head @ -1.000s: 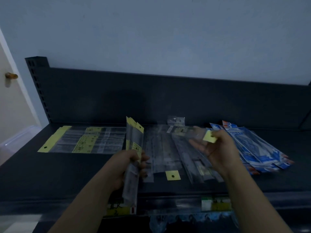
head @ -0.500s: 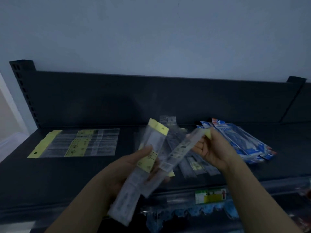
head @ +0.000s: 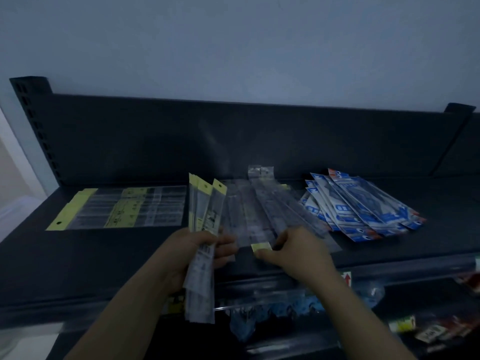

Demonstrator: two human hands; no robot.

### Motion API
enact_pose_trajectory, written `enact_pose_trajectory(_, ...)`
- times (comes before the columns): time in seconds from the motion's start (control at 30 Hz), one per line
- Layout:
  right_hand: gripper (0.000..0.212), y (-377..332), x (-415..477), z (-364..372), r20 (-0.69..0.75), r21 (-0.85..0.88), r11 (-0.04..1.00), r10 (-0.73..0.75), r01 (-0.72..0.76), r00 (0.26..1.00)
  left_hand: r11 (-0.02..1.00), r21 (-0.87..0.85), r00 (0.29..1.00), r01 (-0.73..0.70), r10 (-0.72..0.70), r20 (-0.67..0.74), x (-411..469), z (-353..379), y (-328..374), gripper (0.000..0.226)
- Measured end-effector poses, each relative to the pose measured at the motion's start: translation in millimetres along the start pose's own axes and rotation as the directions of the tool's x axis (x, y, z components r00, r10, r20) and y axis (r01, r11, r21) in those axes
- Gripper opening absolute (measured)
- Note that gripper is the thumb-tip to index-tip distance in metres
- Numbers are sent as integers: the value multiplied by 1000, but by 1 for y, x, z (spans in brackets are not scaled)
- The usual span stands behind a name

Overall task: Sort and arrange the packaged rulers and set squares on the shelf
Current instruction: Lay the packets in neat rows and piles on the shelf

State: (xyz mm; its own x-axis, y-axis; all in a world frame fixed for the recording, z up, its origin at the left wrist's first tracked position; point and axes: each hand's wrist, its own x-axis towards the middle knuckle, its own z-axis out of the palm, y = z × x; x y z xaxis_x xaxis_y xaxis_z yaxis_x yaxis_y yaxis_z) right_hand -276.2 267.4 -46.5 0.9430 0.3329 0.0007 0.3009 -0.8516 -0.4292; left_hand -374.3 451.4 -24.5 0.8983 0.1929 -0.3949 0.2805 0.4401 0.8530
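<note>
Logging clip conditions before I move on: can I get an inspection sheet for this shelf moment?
Surface: dark shelf, dimly lit, packs lying on it.
Job's things: flat row of yellow-headed packs at left; loose clear packs in the middle, overlapping askew; fanned blue-and-white packs at right.
Clutter: nothing seen.
Grippers: left hand grips an upright bundle of yellow-topped packs; right hand pinches the yellow-tabbed pack at the middle pile's near edge.
Cables: nothing seen.
Surroundings: pale wall behind; blurred goods below the shelf's front edge.
</note>
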Motion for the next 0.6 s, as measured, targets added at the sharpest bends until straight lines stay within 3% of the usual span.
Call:
enact_pose_trajectory(0.07, 51, -9, -3, 6, -59, -34, 999, -9, 7, 998, 1000, 14, 1000, 9, -9, 3, 2, -1, -2, 20)
enact_pose_trajectory(0.23, 36, -8, 1, 8, -53, 32, 999, 45, -43, 998, 1000, -1, 1000, 19, -19, 23, 5, -7, -4, 21)
enact_pose_trajectory(0.4, 15, 9, 2, 10, -177, 210, 971, -78, 115, 981, 999, -40, 999, 31, -30, 37, 7, -10, -4, 23)
enact_pose_trajectory(0.47, 15, 16, -1, 1, -250, 446, 877, -73, 182, 965, 999, -39, 999, 35, -34, 40, 8, -11, -3, 23)
enact_pose_trajectory(0.53, 10, 17, -6, -9, -260, 728, 649, -35, 220, 965, 998, -44, 998, 39, -37, 44, 9, -11, -3, 23)
enact_pose_trajectory(0.6, 8, 20, -7, -21, -330, 805, 520, -5, 285, 944, 998, -37, 998, 42, -41, 48, 12, -9, -3, 25)
